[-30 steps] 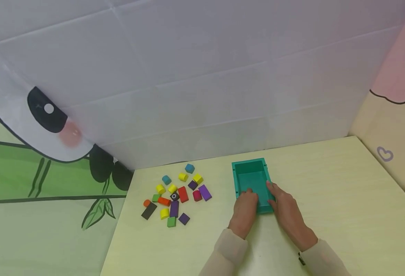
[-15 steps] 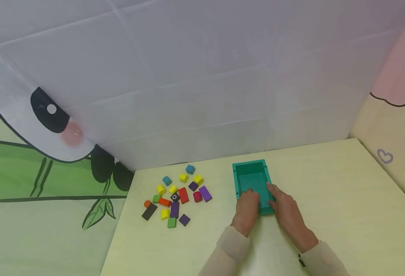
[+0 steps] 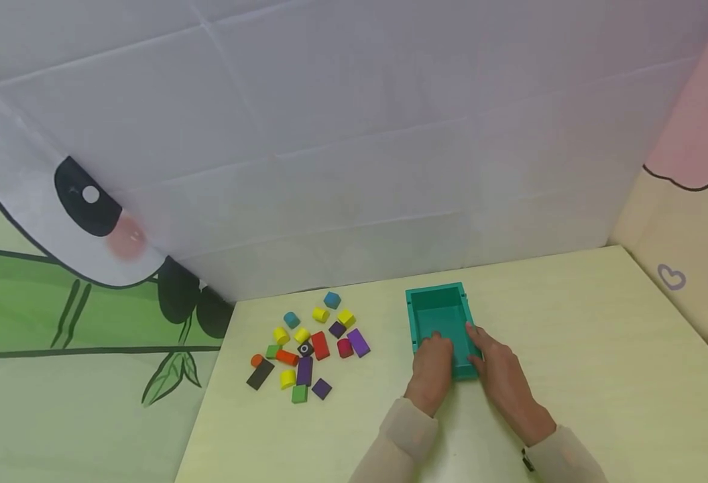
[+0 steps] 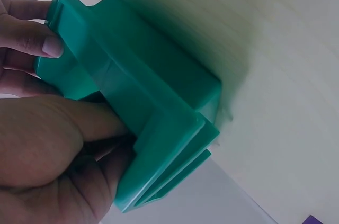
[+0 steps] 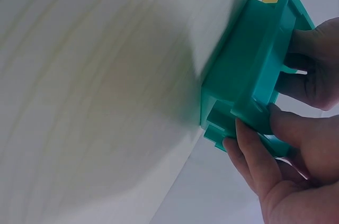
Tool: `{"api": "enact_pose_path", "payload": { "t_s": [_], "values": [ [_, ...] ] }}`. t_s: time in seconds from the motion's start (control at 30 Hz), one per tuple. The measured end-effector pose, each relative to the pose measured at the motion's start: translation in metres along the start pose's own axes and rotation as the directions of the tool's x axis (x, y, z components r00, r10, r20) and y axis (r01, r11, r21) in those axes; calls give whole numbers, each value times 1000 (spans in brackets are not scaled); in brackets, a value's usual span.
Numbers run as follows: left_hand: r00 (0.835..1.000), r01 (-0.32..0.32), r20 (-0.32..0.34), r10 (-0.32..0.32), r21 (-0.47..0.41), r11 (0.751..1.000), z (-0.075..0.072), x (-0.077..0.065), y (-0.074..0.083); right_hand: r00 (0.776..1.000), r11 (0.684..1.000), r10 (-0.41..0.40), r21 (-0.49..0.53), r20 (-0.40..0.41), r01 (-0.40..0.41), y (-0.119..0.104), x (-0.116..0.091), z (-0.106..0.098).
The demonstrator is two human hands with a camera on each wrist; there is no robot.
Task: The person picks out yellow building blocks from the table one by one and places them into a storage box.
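Pale table, teal box, gripped between hands

No readable text, labels, brands, numbers or signs in view.

From above and well back, my head view faces forward and down at the table, the green box past four o'clock. My tilted wrist views look closely at that shared box: left, near nine; right, between two and three.
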State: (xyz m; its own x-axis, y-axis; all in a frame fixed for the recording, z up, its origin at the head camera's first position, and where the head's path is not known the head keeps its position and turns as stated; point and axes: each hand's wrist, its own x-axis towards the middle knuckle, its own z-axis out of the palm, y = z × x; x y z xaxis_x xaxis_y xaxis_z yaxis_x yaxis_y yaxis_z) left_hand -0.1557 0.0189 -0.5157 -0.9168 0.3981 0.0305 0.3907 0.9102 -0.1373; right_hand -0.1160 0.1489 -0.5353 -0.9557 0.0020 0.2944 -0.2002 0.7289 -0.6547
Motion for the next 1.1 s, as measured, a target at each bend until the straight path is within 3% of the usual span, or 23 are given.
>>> {"api": "enact_pose_path", "payload": {
  "t_s": [0.5,0.93,1.1],
  "values": [
    [1000,-7,-12,7,-8,1000,4,-2,0,1000,1000,-6,2,5,6,1,-1,1],
    [994,-47,-96,44,-32,998,-11,-12,0,1000,1000,-2,17,14,2,0,0,-1],
    [993,-71,-104,62,-90,993,-21,-18,-3,1000,1000,-6,6,4,6,1,-1,0]
  ]
}}
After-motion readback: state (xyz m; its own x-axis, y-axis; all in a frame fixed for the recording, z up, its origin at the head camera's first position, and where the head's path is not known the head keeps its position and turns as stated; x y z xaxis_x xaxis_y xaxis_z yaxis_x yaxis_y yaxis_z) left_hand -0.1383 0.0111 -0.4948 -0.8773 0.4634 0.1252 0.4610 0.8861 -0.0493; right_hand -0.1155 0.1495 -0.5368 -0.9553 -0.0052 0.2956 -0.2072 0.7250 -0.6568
